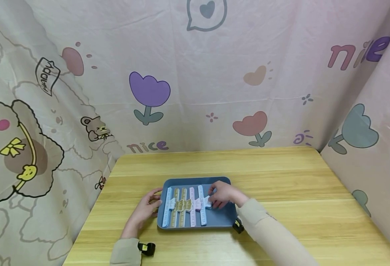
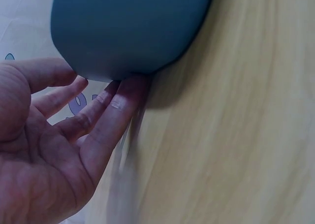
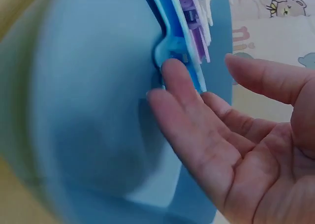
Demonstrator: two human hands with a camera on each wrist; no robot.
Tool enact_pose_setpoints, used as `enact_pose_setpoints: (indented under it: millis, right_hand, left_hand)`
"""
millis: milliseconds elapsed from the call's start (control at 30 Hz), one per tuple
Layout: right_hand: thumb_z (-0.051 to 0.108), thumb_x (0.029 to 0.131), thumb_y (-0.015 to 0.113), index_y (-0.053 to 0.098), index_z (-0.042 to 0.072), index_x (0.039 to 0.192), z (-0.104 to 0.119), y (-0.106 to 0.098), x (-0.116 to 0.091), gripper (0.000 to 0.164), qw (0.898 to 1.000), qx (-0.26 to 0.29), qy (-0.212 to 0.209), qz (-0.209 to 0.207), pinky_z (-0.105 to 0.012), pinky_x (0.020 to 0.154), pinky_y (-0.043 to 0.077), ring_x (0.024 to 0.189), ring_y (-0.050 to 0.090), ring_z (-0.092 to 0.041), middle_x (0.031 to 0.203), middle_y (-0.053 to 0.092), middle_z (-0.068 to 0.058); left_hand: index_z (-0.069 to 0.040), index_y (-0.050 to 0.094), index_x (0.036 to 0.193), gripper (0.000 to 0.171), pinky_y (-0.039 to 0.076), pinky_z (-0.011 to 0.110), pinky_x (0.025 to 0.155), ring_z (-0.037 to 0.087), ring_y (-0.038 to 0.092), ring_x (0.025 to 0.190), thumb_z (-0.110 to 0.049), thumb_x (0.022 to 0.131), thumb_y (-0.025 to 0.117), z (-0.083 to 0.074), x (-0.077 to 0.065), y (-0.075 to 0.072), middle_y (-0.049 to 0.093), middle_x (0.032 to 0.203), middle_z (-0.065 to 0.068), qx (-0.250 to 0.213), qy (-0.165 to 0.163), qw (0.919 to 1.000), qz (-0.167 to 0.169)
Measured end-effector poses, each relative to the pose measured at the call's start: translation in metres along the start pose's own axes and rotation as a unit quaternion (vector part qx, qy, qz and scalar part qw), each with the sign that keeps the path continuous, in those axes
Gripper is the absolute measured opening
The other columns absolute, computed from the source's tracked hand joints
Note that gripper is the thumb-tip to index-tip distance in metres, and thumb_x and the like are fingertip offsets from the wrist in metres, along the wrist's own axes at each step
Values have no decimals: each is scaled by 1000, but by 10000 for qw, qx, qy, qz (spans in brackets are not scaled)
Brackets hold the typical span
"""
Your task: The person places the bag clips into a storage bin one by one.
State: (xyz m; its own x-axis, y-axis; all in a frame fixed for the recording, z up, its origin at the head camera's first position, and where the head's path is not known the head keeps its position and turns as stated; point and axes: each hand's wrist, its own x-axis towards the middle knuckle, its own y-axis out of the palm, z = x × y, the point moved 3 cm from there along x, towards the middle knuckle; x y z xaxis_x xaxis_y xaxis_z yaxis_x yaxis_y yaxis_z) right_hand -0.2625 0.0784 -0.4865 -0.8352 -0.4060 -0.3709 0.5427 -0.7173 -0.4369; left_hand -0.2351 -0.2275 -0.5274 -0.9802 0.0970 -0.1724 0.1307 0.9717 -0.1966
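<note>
A blue-grey tray (image 1: 222, 218) holds a row of long clips with ruler-like marks and shaped tabs. From left to right lie a light blue clip (image 1: 166, 214), two gold-brown ones, a pink clip (image 1: 193, 216) and another light blue clip (image 1: 203, 216). My left hand (image 1: 145, 208) touches the tray's left side, fingertips against its lower edge in the left wrist view. Over the tray, my right hand (image 1: 225, 193) has its fingertips (image 3: 177, 76) at the tab of the rightmost blue clip, while its thumb stands apart. A spring shows inside the purple-pink clip (image 3: 189, 17).
The tray stands on a wood-grain table (image 1: 281, 184). Behind and beside the table hangs a printed curtain (image 1: 195, 74) with flowers and cartoon bears. Both wrists carry small black cameras, one by the left sleeve (image 1: 126, 251).
</note>
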Motion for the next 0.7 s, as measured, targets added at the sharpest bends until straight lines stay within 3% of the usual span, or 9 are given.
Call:
enact_pose_setpoints:
  millis: [167,367,567,700]
  right_hand:
    - [8,90,68,60,-5,112,2,-14,-7,26,9992,-194,-299,-182,-38,58,57,72,70,-29,82,68,-15]
    - [10,92,67,58,-8,116,-3,-40,-20,32,9966,92,-781,-254,-41,61,55,75,66,-33,85,65,-17]
    - [10,93,64,56,-9,120,-14,-65,-38,33,9927,179,-1119,-425,-51,70,55,82,63,-38,89,62,-17]
    - [10,95,62,55,-9,123,-22,-79,-52,34,9893,-81,-1367,-505,-50,73,55,87,63,-36,97,62,-14]
  left_hand:
    - [-9,46,145,49,56,43,70,31,58,98,3,98,50,-1,-1,0,52,124,23,76,-2,10000,1]
    - [-8,46,144,48,55,42,69,31,57,97,3,98,50,-3,-1,-1,53,121,22,146,37,9999,4]
    - [-4,46,143,43,56,42,72,31,59,94,-3,101,51,-6,-3,-5,52,119,24,412,249,9988,71]
    - [-2,45,143,43,57,42,76,31,62,95,-12,102,52,-14,-5,-12,54,118,23,794,473,9957,60]
